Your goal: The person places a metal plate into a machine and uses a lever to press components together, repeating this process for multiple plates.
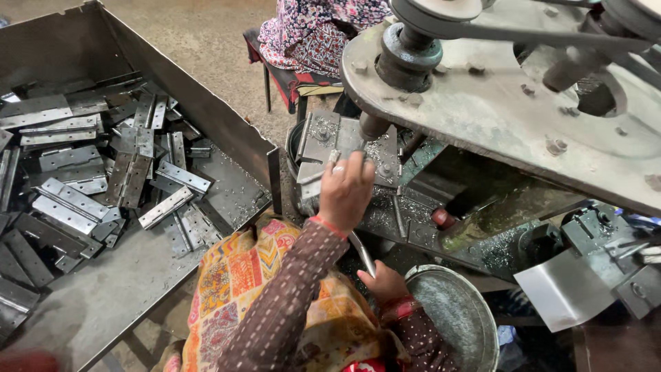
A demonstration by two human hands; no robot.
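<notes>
Grey metal hinge plate (318,141), flat on the drill bed, at twelve o'clock from the metal lever (363,253), slanted.

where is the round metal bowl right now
In the head view the round metal bowl sits at the bottom, right of centre, just beside the right hand and below the drill machine's table.

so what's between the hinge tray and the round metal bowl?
In the head view, the person's lap in patterned cloth fills the stretch between the tray and the bowl, with the left hand's dotted sleeve crossing over it.
</notes>
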